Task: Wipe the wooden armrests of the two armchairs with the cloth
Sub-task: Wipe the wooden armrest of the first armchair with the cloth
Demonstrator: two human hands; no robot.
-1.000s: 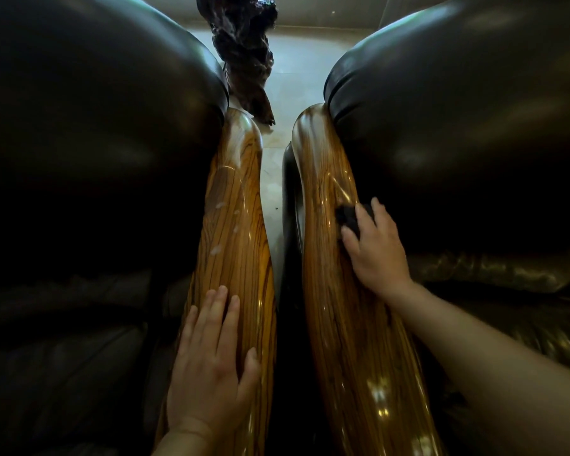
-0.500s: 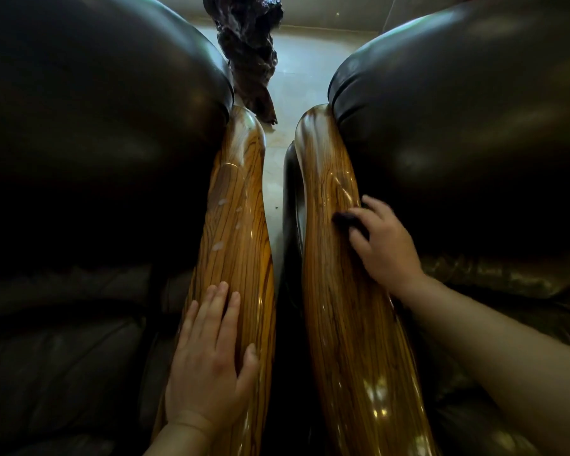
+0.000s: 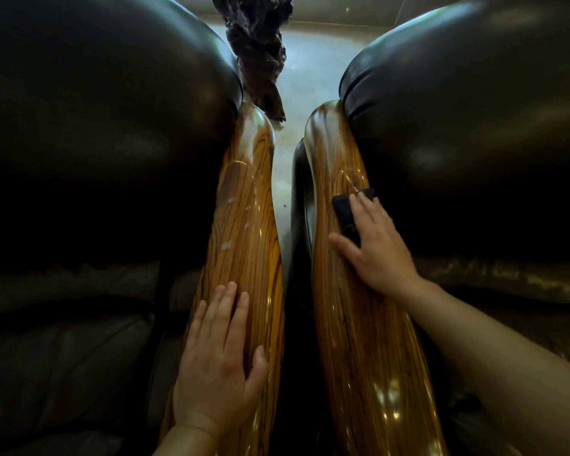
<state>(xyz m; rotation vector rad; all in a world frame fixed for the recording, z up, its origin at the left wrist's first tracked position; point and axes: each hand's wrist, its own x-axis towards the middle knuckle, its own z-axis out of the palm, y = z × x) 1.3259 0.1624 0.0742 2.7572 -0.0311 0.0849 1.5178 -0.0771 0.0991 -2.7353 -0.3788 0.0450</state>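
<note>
Two glossy striped wooden armrests run side by side away from me. On the left armrest my left hand lies flat with fingers together, holding nothing. On the right armrest my right hand presses a small dark cloth onto the wood about halfway up; the cloth shows at my fingertips and under the palm, the rest is hidden. Pale smudges dot the left armrest further up.
Dark leather cushions of the left armchair and right armchair bulge on either side. A narrow gap with pale floor separates the armrests. A gnarled dark wooden piece stands on the floor beyond them.
My right hand with the cloth slid back and across the right armrest, and its thumb now spreads toward the inner edge. My left hand stayed resting on the left armrest.
</note>
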